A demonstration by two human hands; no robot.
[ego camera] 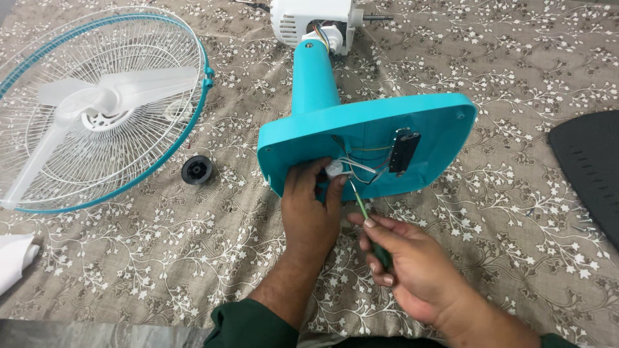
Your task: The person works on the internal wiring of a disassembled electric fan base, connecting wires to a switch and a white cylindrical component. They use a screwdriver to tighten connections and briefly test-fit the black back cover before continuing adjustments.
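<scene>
Firstly, on the far left a white cloth (14, 258) lay at the edge of the patterned sheet (516, 71). Beside it rested a wire fan guard (161, 58) with a teal rim, and white blades (109, 96) lay inside it. A small black cap (196, 170) sat between the guard and the teal fan base (361, 122), which was lying on its side with the underside open. The left hand (309, 212) pinched a small white part (334, 169) among the wires (364, 169) there. The right hand (412, 264) was closed around a green screwdriver (364, 209), its tip near that part. A black block (403, 151) was fixed further right. The white motor housing (309, 22) lay behind. A dark panel (590, 167) lay at the far right.
</scene>
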